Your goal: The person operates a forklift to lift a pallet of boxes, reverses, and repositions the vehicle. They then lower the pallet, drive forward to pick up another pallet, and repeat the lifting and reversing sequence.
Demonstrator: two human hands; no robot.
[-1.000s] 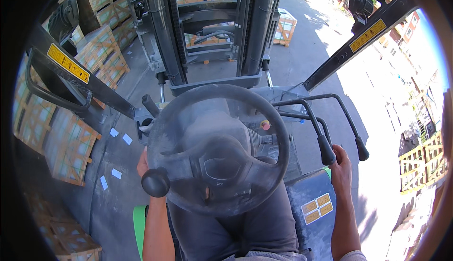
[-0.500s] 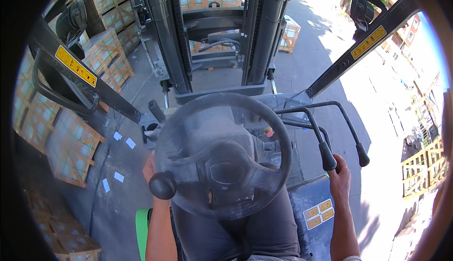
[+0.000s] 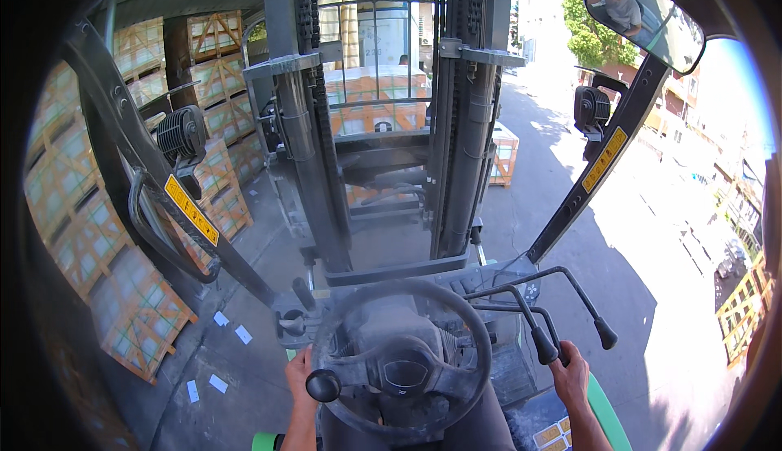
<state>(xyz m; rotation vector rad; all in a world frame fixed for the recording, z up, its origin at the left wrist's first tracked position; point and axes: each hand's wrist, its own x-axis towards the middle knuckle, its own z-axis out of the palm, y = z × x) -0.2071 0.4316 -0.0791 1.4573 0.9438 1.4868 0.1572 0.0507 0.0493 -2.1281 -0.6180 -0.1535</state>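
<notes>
1. The steering wheel (image 3: 401, 361) sits low in the middle of the view, in front of the person's lap: a dark, dusty, worn ring with thick spokes and a round black spinner knob (image 3: 323, 385) on its lower left rim.
2. The left hand (image 3: 300, 374) lies on the wheel's left rim just beside the knob, fingers curled over the ring.
3. The right hand (image 3: 570, 372) is closed around the black grip of a control lever (image 3: 542, 345), right of the wheel.
4. A second lever (image 3: 605, 333) with a black grip stands free just beyond it.
5. The grey mast (image 3: 314, 149) rises straight ahead, with strapped orange crates (image 3: 142, 304) stacked at left.
</notes>
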